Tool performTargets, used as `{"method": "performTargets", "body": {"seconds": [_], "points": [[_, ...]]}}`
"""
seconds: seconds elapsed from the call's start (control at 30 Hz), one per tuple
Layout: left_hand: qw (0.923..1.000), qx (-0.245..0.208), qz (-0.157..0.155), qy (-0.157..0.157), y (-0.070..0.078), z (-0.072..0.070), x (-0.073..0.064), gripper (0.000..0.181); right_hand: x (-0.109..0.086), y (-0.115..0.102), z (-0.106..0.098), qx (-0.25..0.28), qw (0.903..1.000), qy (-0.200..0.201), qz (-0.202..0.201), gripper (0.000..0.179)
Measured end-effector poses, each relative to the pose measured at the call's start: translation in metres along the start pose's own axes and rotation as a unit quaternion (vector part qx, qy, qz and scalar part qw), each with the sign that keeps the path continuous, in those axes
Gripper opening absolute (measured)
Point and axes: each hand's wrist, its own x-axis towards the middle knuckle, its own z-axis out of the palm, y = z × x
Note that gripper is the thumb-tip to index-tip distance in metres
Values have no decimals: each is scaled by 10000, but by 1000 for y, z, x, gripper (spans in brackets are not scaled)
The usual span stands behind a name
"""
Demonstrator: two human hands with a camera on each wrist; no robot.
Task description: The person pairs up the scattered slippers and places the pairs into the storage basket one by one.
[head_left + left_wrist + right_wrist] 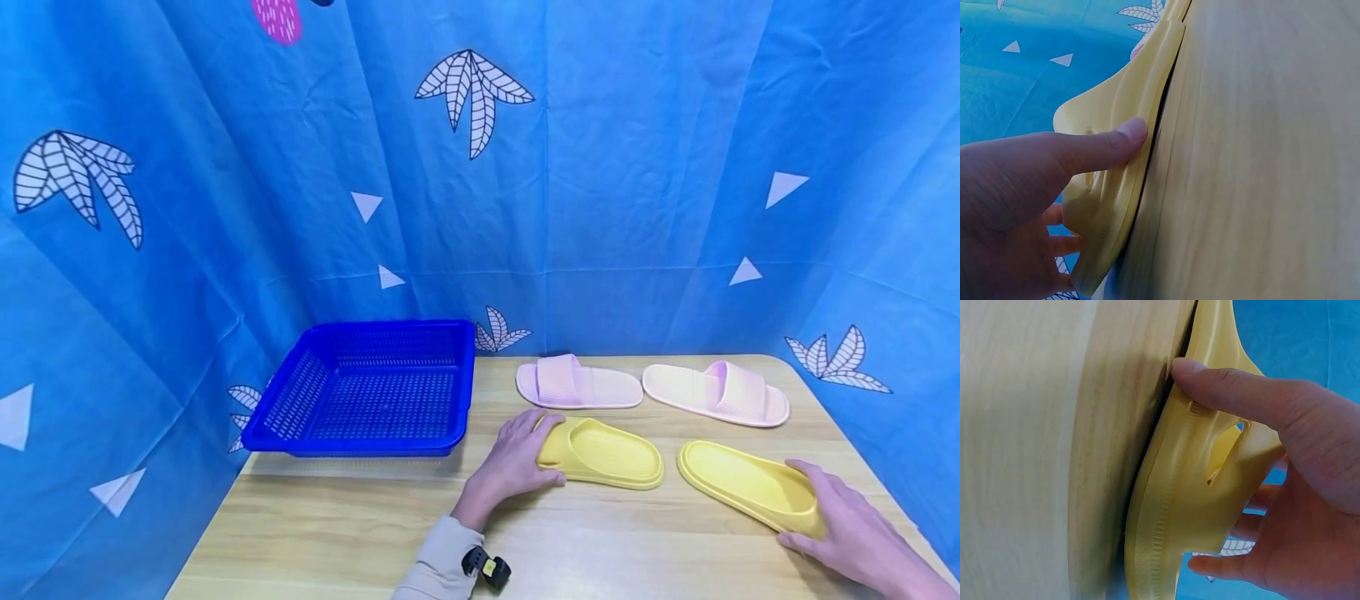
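On the wooden table [337, 533], the right hand [855, 521] is clamped round a yellow slide slipper [750, 479]; the left hand [517, 454] is clamped likewise on its mate [618, 454]. Behind lie two pink slide slippers [611, 389], and farther left stands a blue plastic basket [375, 444]. If either hold is uneven, a slipper could perhaps twist or drop.
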Motion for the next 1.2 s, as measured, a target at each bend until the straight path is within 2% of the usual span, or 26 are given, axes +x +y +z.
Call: {"method": "performTargets", "body": {"seconds": [0.23, 0.43, 0.6, 0.93, 1.2], "points": [[9998, -116, -88, -112, 3, -5, -2, 95, 0, 6, 3, 13, 9987, 431, -272, 108], [9998, -39, 1, -186, 2, -5, -3, 95, 0, 7, 1, 99, 9991, 316, -245, 108], [9999, -8, 38, -155, 1, -4, -3, 95, 0, 7, -1, 141, 9998, 103, -69, 109], [9998, -9, 175, -67, -2, -6, -3, 96, 2, 11, 0, 187, 9997, 180, -23, 105], [9993, 324, 180, -74, 0, -10, -3, 97, 2, 13, -3, 238, 9996, 70, 138, 102]]}}
